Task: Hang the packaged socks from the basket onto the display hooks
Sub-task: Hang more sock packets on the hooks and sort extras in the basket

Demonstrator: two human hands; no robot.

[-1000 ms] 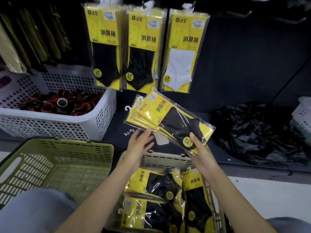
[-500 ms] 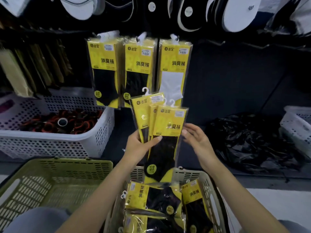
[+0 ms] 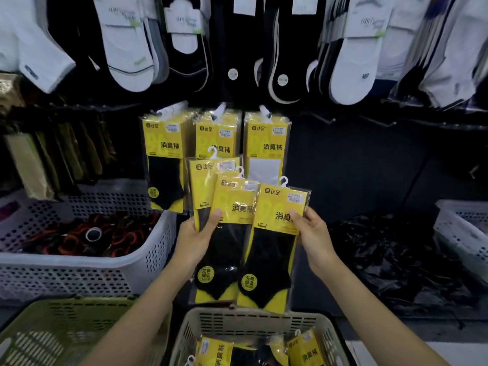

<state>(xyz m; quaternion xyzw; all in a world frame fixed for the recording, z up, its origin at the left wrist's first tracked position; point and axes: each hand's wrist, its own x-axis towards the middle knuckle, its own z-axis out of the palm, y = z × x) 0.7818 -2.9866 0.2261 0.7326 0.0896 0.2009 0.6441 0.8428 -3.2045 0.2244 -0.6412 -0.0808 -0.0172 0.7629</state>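
I hold three yellow sock packs upright and fanned out, each with a white plastic hanger on top. My left hand [image 3: 196, 237] grips the two left packs [image 3: 227, 207], thumb across their front. My right hand [image 3: 313, 233] pinches the rightmost pack [image 3: 277, 249] by its right edge. Behind them, three stacks of the same packs [image 3: 163, 159] hang on the display hooks. Below, the beige basket [image 3: 253, 323] holds more sock packs [image 3: 303, 350]. Empty hooks [image 3: 327, 118] stick out to the right of the hung stacks.
A white basket [image 3: 79, 273] with red and black items stands at left, a green basket [image 3: 66, 331] in front of it. A crumpled black plastic bag [image 3: 396, 260] lies on the shelf at right, beside another white basket [image 3: 464, 228]. Loose socks [image 3: 126, 48] hang in a row above.
My view has tilted upward and the packs have been raised and fanned wider. My right hand moved from touching the front pack to pinching it at its right edge.
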